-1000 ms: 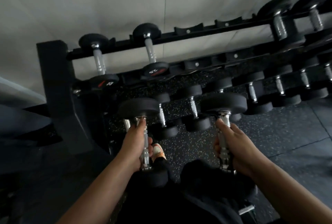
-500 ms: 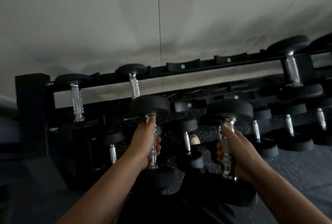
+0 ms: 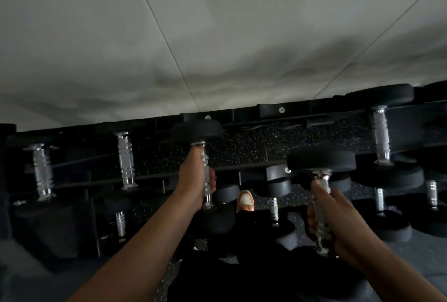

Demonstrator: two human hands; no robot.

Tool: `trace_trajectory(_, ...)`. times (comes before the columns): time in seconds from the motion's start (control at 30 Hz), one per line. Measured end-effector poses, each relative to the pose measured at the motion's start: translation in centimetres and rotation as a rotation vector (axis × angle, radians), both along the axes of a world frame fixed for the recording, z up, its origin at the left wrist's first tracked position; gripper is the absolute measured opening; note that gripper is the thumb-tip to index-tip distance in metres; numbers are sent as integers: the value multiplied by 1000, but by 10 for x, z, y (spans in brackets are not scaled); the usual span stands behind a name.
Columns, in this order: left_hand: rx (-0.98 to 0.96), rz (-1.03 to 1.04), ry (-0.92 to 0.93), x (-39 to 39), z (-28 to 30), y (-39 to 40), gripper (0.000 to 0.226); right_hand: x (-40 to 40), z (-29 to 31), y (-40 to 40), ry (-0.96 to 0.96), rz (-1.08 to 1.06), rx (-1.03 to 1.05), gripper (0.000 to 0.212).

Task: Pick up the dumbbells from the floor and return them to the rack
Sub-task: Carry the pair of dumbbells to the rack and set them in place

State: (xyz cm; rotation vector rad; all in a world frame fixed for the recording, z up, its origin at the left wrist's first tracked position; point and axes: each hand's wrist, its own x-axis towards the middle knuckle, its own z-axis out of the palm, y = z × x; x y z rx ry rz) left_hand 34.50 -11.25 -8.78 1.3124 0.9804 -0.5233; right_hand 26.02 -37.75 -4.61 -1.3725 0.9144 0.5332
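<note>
Both grips are wrapped tight around chrome handles: the left hand holds the left dumbbell upright, its far head raised to the level of the rack's top rear rail, while the right hand clasps the right dumbbell lower and nearer the camera, tilted slightly. Compared with half a second earlier, the left dumbbell has climbed from the lower tier toward the top shelf, and the rack now fills less of the view as the pale wall takes over the upper frame. Racked dumbbells stand to the left and right. An orange-and-white shoe shows on the speckled floor between the forearms.
</note>
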Motion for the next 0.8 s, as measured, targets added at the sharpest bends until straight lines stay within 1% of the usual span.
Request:
trace_trajectory(0.1,24,3,-13,23,-9,-7,45,11,-6,-16,11,-2,-26,33)
trace_trajectory(0.27,83,5,-22,53,-28,-13,46,29,-19,-33,33,39,-29,42)
trace_trajectory(0.37,102,7,-21,60,-44,-17,47,37,-27,-35,44,34,-6,42)
trace_trajectory(0.47,130,-5,-83,57,-56,-23,46,46,-34,-34,55,68,-8,43)
trace_trajectory(0.57,167,9,-157,52,-60,-23,36,57,-36,-30,45,74,1,38)
trace_trajectory(0.63,228,13,-211,51,-62,-22,34,65,-37,-27,44,75,1,35)
trace_trajectory(0.73,401,-32,-296,48,-67,-27,38,74,-39,-23,46,92,13,35)
trace_trajectory(0.8,505,-71,-305,47,-70,-31,38,81,-41,-21,35,78,36,35)
